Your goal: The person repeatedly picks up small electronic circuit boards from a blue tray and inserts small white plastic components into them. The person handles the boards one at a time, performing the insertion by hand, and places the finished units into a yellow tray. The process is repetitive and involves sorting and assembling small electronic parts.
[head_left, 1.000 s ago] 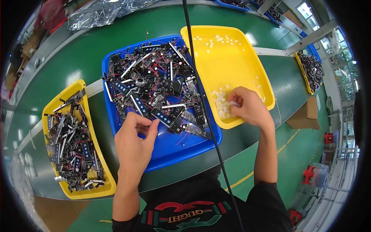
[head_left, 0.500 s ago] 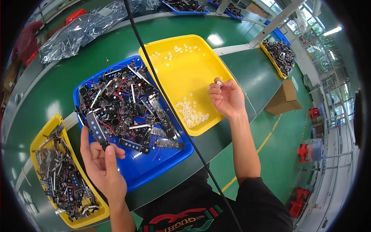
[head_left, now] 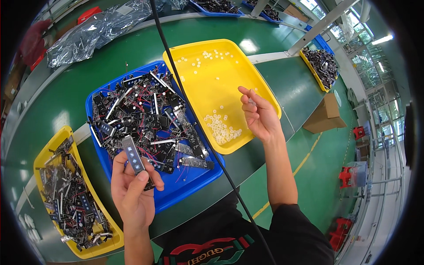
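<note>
My left hand (head_left: 134,194) grips a slim black circuit board module (head_left: 134,154) with a grey strip of small icons, thumb on its lower end. It is held over the front left part of the blue tray (head_left: 185,185), which is heaped with similar boards and thin red wires. Over the right side of the yellow tray (head_left: 229,101), my right hand (head_left: 261,118) has its fingers curled, index finger straighter, around a small whitish piece (head_left: 251,101) partly hidden by them. Small white rings (head_left: 223,130) lie piled at that tray's near end, with others scattered at its far end.
A narrow yellow tray (head_left: 117,238) of boards stands at the left. Silvery plastic bags (head_left: 88,39) lie at the back left. A black cable (head_left: 194,112) hangs across the view. Beyond the bench's right edge are a cardboard box (head_left: 324,115) and a full yellow tray (head_left: 304,59).
My left hand has moved right and slightly down with the board module, turning it a little. My right index finger has straightened. A lone white ring now shows mid-tray in the yellow tray.
</note>
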`<move>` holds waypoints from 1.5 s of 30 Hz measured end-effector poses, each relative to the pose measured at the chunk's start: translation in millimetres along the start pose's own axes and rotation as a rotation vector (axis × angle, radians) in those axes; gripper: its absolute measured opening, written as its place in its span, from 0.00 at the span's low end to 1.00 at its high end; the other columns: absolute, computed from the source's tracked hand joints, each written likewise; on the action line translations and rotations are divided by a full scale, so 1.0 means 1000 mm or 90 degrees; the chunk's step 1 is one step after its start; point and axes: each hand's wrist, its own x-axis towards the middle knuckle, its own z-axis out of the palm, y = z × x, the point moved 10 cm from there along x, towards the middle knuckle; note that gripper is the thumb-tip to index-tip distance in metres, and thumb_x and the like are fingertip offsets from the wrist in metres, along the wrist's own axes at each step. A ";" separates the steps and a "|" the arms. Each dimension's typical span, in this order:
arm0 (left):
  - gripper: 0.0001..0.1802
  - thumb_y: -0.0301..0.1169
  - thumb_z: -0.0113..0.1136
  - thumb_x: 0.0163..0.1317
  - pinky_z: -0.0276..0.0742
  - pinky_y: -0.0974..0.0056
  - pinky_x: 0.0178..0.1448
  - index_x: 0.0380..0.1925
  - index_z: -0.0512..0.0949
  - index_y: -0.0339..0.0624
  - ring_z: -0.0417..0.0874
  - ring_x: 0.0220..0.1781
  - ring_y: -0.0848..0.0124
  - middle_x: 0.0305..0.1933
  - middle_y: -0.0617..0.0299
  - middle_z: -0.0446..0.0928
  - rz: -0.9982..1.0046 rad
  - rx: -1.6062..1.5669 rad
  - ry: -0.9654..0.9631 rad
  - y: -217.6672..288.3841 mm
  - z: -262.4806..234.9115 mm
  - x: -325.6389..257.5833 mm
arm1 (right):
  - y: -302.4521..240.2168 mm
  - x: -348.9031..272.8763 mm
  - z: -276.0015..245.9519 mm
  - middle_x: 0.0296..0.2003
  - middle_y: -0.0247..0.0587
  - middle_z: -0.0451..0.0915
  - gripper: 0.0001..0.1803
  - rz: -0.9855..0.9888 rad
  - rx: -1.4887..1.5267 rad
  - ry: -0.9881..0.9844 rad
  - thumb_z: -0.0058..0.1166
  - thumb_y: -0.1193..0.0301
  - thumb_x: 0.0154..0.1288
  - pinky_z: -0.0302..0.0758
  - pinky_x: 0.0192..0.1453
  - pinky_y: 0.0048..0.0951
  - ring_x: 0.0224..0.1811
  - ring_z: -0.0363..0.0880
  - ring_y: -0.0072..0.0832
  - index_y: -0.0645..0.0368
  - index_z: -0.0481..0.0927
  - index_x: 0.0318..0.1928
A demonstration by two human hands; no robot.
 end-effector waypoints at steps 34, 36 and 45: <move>0.47 0.58 0.45 0.49 0.60 0.69 0.33 0.60 0.58 0.30 0.66 0.28 0.70 0.33 0.55 0.68 -0.059 -0.004 -0.089 -0.010 0.007 0.006 | 0.027 -0.024 0.049 0.28 0.34 0.72 0.13 -0.047 -0.015 -0.033 0.44 0.71 0.67 0.60 0.21 0.13 0.23 0.62 0.14 0.67 0.70 0.47; 0.49 0.62 0.41 0.49 0.60 0.68 0.35 0.61 0.57 0.29 0.66 0.28 0.70 0.33 0.55 0.68 -0.064 -0.030 -0.081 -0.009 0.005 0.005 | 0.034 -0.026 0.057 0.28 0.36 0.74 0.14 -0.048 -0.047 0.004 0.45 0.72 0.66 0.60 0.21 0.13 0.23 0.62 0.14 0.69 0.71 0.48; 0.32 0.45 0.33 0.66 0.62 0.69 0.37 0.62 0.56 0.29 0.66 0.31 0.71 0.35 0.55 0.70 -0.055 -0.079 -0.076 -0.008 0.007 0.007 | 0.072 -0.036 0.086 0.29 0.40 0.76 0.13 0.035 -0.050 -0.092 0.50 0.75 0.62 0.60 0.20 0.15 0.19 0.62 0.16 0.68 0.76 0.46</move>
